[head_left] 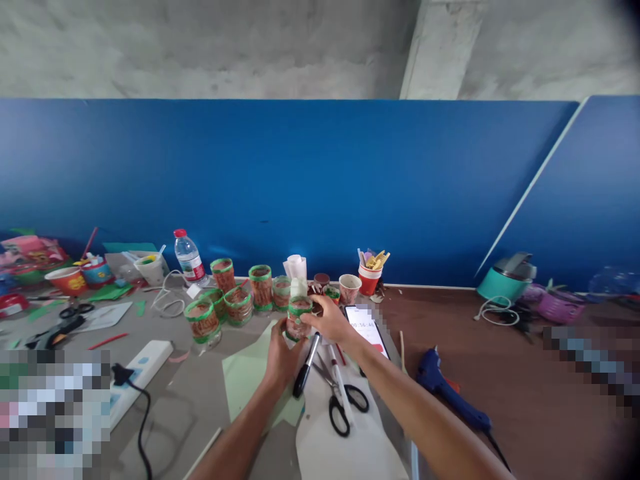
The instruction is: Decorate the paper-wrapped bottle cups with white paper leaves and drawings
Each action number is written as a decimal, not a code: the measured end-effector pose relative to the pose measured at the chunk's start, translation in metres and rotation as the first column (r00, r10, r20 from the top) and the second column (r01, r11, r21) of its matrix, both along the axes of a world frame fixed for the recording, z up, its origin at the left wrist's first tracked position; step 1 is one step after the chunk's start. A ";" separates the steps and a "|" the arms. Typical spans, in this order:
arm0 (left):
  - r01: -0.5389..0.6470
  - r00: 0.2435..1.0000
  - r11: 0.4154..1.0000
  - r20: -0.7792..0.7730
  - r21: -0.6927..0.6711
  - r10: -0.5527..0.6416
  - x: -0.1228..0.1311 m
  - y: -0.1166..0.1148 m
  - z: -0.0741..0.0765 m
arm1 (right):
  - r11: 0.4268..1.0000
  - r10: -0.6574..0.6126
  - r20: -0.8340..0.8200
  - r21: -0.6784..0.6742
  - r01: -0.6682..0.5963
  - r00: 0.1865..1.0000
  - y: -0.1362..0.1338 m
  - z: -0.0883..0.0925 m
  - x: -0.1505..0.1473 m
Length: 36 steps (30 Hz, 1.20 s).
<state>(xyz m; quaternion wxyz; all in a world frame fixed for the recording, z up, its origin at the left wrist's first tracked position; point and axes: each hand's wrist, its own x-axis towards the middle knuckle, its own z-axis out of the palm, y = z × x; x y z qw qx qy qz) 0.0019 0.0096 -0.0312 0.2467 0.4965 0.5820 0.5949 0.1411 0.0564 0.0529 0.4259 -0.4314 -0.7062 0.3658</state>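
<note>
Between my two hands is a small clear cup (299, 308) with a green rim and a brown band around it. My left hand (285, 350) wraps its lower left side. From the right, my right hand (327, 319) has its fingers closed on the upper part. Several similar cups stand to the left, among them a tall one (261, 288) and a shorter one (203, 320). Just below my hands lie a black marker (306, 367) and black-handled scissors (340, 400), on white paper (345, 453). Pale green paper (245, 373) lies under my left wrist.
A phone (367, 328) showing a timer lies right of my hand. Further right is a blue glue gun (453, 392). A water bottle (189, 259) and a red cup of wooden sticks (369, 279) stand near the blue partition (320, 180). A power strip (143, 377) lies at left.
</note>
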 end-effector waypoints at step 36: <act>0.014 0.998 1.000 -0.062 0.014 -0.013 -0.001 0.005 -0.010 | 0.996 -0.083 0.076 -0.025 0.085 0.994 -0.002 0.003 0.008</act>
